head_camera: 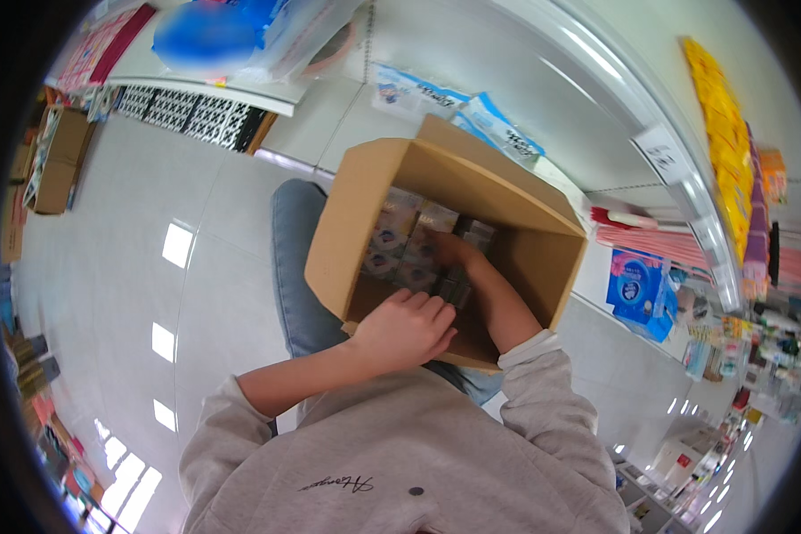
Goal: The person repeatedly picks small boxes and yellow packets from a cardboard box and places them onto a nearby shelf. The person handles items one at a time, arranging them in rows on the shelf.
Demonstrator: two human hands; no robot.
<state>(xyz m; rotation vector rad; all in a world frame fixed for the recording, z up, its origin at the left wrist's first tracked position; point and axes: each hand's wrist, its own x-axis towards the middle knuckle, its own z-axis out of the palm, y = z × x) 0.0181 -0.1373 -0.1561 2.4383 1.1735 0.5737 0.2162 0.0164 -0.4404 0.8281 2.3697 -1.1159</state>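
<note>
An opened cardboard box (530, 267) sits tilted on my lap, its top facing me and its flaps spread. Small boxed packs (400, 233) with the Lux brand name lie in rows inside it. My right hand (452, 250) reaches down into the box over these packs; its fingertips are blurred and partly shaded, so a grasp cannot be made out. Across the box's near rim lies my left hand (407, 327) with curled fingers. What is under its palm is hidden. Darker packs (474, 233) stand beside my right hand.
A white shelf unit (467, 40) rises close behind the box. Blue-and-white bags (497, 130) lie on its lower level. To the right are a blue pack (641, 287) and yellow packets (721, 133). Another cardboard box (60, 160) stands at far left on the tiled floor (120, 267).
</note>
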